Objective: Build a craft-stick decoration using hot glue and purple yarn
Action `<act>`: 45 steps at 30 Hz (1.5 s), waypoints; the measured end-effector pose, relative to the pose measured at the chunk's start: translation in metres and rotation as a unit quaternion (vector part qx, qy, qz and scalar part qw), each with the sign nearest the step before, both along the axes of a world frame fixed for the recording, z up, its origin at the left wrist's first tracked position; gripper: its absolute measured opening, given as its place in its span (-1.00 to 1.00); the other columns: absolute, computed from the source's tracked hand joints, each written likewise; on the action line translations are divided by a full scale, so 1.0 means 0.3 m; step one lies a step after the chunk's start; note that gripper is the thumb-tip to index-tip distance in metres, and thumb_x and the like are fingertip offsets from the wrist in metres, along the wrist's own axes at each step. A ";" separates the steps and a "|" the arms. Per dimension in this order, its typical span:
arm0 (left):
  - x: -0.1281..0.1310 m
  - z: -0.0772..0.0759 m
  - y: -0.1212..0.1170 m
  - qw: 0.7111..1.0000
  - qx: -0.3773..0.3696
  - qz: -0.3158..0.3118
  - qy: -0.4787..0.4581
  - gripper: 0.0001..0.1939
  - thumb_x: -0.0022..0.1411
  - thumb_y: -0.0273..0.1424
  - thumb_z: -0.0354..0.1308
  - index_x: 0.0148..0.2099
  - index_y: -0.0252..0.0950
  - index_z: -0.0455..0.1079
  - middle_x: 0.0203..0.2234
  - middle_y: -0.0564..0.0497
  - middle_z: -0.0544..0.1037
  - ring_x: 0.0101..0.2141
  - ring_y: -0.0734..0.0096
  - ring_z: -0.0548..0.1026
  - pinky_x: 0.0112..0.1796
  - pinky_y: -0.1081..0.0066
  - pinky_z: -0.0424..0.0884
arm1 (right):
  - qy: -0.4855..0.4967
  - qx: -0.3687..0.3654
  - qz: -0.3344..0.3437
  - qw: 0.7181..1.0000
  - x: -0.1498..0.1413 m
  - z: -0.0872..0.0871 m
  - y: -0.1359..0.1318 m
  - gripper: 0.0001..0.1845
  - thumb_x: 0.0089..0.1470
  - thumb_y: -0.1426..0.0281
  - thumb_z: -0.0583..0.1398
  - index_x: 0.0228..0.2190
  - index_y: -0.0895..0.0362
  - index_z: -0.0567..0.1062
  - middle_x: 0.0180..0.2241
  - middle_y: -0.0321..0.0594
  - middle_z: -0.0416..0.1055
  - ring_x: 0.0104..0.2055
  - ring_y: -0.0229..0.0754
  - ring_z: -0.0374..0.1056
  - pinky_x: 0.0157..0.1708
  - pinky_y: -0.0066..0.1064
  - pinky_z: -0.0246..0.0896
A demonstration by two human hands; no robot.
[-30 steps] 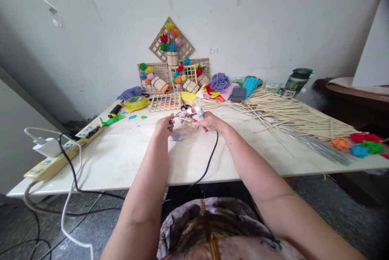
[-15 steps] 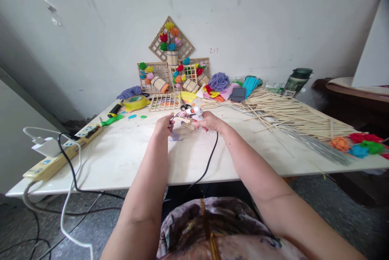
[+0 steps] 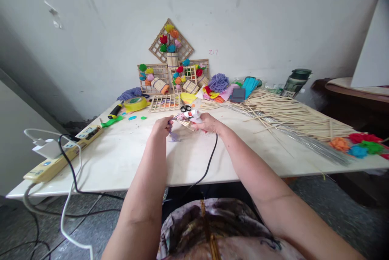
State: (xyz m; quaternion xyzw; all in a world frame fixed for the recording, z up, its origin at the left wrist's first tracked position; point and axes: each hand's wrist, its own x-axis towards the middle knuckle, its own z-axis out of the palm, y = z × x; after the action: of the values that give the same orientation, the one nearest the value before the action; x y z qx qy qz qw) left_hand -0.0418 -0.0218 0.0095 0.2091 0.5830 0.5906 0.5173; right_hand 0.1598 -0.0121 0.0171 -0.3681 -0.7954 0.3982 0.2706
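My left hand grips the short sticks at twelve o'clock, purple yarn hanging below; my right hand is wrapped round the white glue gun. Black scissors lie just beyond, yellow tape at eleven, long loose sticks toward one.

A white table — strewn with thin sticks, yellow tape, black scissors and a power strip.
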 end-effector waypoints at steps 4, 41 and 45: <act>0.004 0.001 0.000 1.000 0.001 0.002 0.002 -0.78 0.13 -0.53 0.11 -0.54 -0.35 0.21 -0.84 0.17 0.18 -0.82 0.74 -0.04 -0.75 0.64 -0.13 | -0.001 0.018 -0.001 1.000 0.000 -0.004 0.001 -0.82 -0.14 0.34 0.20 -0.46 0.20 0.45 -0.61 -0.35 0.32 -0.68 -0.41 0.12 -0.73 -0.58 0.05; 0.021 0.035 -0.024 0.999 -0.036 -0.001 0.023 -0.79 0.10 -0.46 0.17 -0.51 -0.33 0.20 -0.78 0.17 0.18 -0.80 0.75 -0.07 -0.72 0.63 -0.15 | -0.043 0.056 -0.004 0.997 0.001 0.020 -0.002 -0.75 -0.12 0.33 0.19 -0.35 0.20 0.47 -0.66 -0.38 0.29 -0.69 -0.36 0.13 -0.66 -0.53 0.06; 0.020 0.032 -0.023 0.999 -0.038 0.004 0.024 -0.78 0.12 -0.46 0.15 -0.51 -0.33 0.20 -0.79 0.16 0.18 -0.80 0.76 -0.07 -0.73 0.63 -0.14 | -0.039 0.063 -0.010 0.997 0.000 0.018 -0.001 -0.78 -0.13 0.34 0.20 -0.39 0.20 0.47 -0.67 -0.37 0.29 -0.68 -0.35 0.14 -0.66 -0.54 0.05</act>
State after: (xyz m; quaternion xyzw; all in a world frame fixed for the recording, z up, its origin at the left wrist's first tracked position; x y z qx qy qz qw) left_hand -0.0358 -0.0288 0.0192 0.2005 0.6180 0.5648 0.5087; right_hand 0.1597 -0.0124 0.0224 -0.3739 -0.8251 0.3300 0.2656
